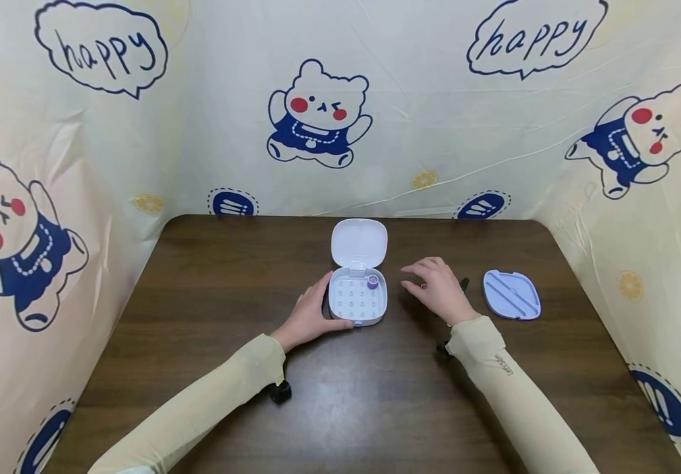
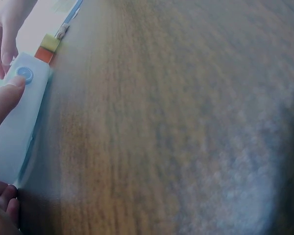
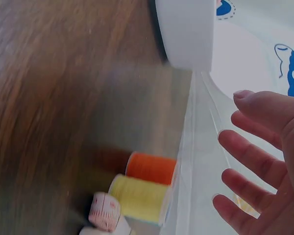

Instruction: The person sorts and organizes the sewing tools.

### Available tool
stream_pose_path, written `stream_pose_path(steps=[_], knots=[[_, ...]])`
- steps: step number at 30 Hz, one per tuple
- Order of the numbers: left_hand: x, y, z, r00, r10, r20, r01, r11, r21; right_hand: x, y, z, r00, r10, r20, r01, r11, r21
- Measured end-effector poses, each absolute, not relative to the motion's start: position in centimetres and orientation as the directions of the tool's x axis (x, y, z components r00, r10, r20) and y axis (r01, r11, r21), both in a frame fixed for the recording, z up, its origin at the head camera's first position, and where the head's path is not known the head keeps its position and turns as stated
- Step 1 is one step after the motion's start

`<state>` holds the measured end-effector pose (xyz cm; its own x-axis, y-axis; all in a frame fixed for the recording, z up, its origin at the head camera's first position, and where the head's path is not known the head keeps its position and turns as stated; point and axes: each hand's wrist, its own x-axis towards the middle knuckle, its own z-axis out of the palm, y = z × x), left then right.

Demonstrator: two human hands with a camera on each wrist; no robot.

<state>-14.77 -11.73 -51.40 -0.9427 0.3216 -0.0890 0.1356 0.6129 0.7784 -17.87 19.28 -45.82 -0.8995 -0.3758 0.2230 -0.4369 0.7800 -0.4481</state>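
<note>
A small white sewing box (image 1: 357,316) stands with its lid (image 1: 359,242) raised at the back. Rows of short pegs cover its inside, and a purple thread spool (image 1: 373,282) sits at the back right. My left hand (image 1: 307,318) grips the box from the left, thumb at the front by the round latch button (image 2: 25,74). To the right of the box, my right hand (image 1: 440,289) hovers with fingers parted and nothing in them. Near it in the right wrist view lie an orange thread spool (image 3: 151,167), a yellow thread spool (image 3: 139,198) and a partly cut-off measuring tape (image 3: 105,211).
A light blue grooved tray (image 1: 512,295) lies on the right of the brown wooden table (image 1: 228,263). Behind the right hand, the head view hides most of the small things. A printed cloth (image 1: 400,85) hangs around the table's back and sides.
</note>
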Motion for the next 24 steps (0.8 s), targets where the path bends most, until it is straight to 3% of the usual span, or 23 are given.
stream_pose_path(steps=[8,24], knots=[[-14.7,-11.7,-51.3,-0.942,0.320,-0.097,0.130,0.618,0.776,-17.4,21.2,-45.6,-0.926,-0.334,0.173,-0.376,0.788,-0.488],[-14.8,-11.9,-51.6,-0.941,0.327,-0.092,0.137,0.614,0.778,-16.9,25.0,-46.3,-0.920,-0.320,0.225,-0.390,0.782,-0.486]])
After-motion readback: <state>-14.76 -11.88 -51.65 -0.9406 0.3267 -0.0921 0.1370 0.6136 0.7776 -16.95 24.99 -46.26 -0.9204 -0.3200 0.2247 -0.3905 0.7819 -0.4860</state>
